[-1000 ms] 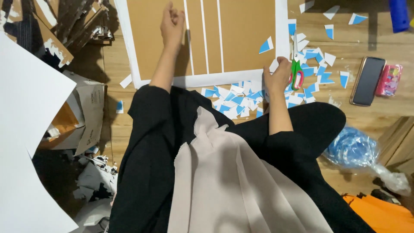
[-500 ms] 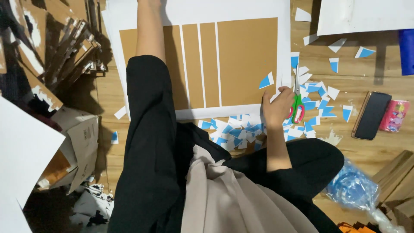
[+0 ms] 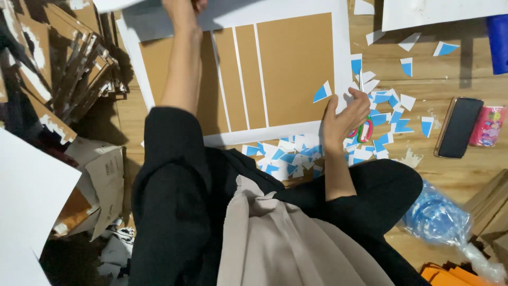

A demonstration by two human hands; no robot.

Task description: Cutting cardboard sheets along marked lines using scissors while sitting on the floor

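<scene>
Lying flat on the wooden floor ahead of the seated person, the white-bordered brown card board carries white strips that split its face into panels. The right hand rests at the board's near right corner, fingers curled around red-and-green-handled scissors and pressing on the white border, apparently to pin that corner down. The left hand reaches to the board's far edge, where it meets a white sheet; the frame's top cuts it off, so whether its fingers are spread or gripping cannot be told. One blue-and-white paper offcut lies on the brown face near the right edge. A dense scatter of similar blue-and-white scraps spreads off the near right corner and along the near edge, consistent with trimming done beside the board. Further right lie a dark phone and a pink packet. Stacked torn cardboard pieces sit beyond the left edge.
</scene>
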